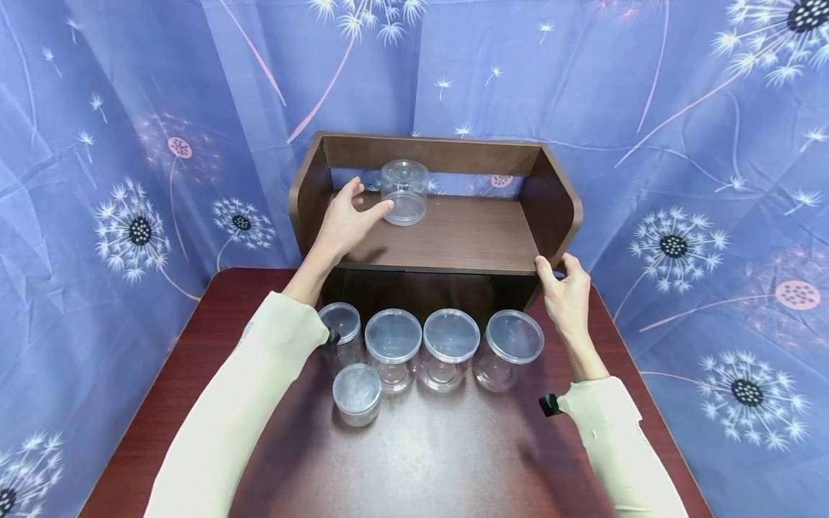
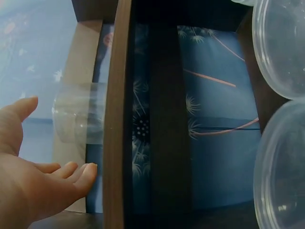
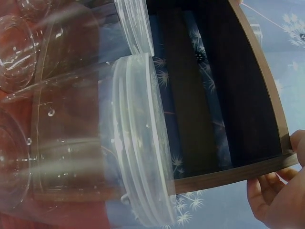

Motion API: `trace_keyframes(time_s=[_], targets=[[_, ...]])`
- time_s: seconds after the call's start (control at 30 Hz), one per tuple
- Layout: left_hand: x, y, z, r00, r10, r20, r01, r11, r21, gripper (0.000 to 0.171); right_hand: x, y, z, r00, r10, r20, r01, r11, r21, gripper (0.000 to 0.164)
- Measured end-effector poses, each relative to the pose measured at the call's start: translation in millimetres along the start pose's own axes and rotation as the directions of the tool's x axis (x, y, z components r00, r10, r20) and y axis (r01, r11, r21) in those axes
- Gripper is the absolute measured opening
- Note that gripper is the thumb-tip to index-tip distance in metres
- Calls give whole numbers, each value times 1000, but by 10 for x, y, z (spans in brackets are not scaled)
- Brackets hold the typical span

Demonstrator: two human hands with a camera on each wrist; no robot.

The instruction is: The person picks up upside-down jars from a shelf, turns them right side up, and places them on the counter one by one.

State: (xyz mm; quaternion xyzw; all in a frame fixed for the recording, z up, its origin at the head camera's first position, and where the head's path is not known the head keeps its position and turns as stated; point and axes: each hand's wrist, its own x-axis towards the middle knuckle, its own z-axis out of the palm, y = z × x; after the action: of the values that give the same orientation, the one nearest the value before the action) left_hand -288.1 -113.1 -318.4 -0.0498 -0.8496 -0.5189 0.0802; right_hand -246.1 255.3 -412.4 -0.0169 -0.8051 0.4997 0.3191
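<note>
A clear round jar [image 1: 404, 193] stands on the upper board of a dark brown wooden shelf [image 1: 453, 237], left of its middle. Just to the jar's left is my left hand [image 1: 350, 219], thumb and fingers spread. In the left wrist view a gap shows between this hand [image 2: 43, 176] and the jar [image 2: 78, 114]. My right hand [image 1: 566, 291] grips the shelf's front right corner. The right wrist view shows its fingers [image 3: 269, 191] curled at the wooden edge. Below, in front of the shelf, lidded clear jars [image 1: 451, 349] stand in a row.
A small, low lidded jar [image 1: 358, 394] stands ahead of the row's left end, near my left sleeve [image 1: 259, 388]. The dark red table [image 1: 414, 460] bears everything. Behind hangs a blue curtain [image 1: 492, 79] with dandelion print. The shelf's side panels [image 1: 550, 194] rise at both ends.
</note>
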Motion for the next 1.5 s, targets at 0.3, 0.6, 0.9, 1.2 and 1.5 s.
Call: trace_keyframes(time_s=[0.3,0.6,0.9,1.2,1.5], targets=[[245,-36,82,999,-33,18,33,998,-53,100,-1,-3,38,1000,-2,-4,2,1000,21,25],[436,46,220,999,-25,-35,26,999,21,102,8,-14,55,1000,-7,-6,7,1000,13,24],[514,116,343,999,-19,-37,21,997,71,104,16,-19,53,1000,1,0,-1,1000,28,22],[537,122,500,998,-4,-62,8,998,55,100,-7,-19,30,1000,16,1,-16,1000,14,24],[501,132,551,997,7,-76,-5,999,37,95,-8,12,-2,1000,17,-5,-17,1000,13,23]])
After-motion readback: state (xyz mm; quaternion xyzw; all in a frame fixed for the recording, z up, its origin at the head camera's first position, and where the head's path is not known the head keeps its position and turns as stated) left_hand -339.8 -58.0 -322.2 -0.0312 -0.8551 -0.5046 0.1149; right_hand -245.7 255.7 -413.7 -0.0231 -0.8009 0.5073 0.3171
